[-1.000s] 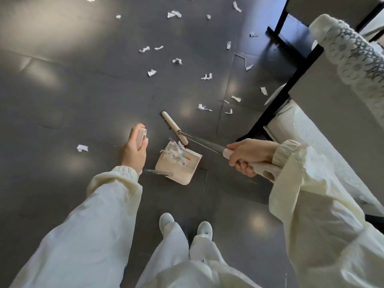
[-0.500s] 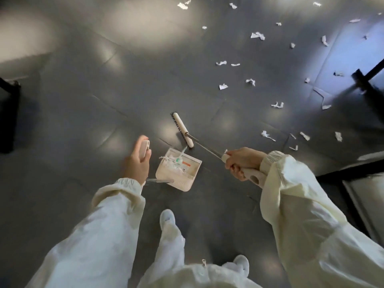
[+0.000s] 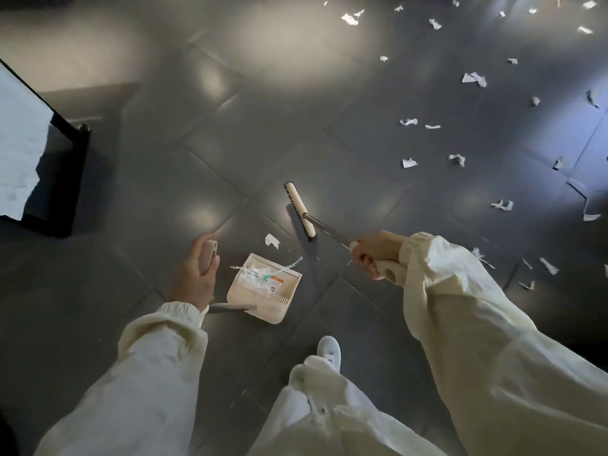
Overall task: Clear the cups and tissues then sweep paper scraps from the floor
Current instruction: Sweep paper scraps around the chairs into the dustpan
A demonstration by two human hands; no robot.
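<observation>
My left hand (image 3: pixel 194 278) grips the top of the long dustpan handle. The cream dustpan (image 3: pixel 263 307) rests on the dark floor below it, holding paper scraps and a small wrapper. My right hand (image 3: pixel 375 255) grips the broom handle. The broom head (image 3: pixel 300 209) lies on the floor beyond the pan, a little apart from it. One white scrap (image 3: pixel 271 240) lies between broom head and pan. Several white paper scraps (image 3: pixel 473 79) are scattered over the tiles to the upper right.
A black-framed piece of furniture with a white cloth (image 3: pixel 19 153) stands at the left edge. My white shoe (image 3: pixel 329 350) and trouser legs fill the bottom. More scraps (image 3: pixel 547 265) lie by my right sleeve.
The view has swung left, so the scraps now sit further right and the black frame on the right has left the view. The broom head has moved away from the pan; a scrap lies between them.
</observation>
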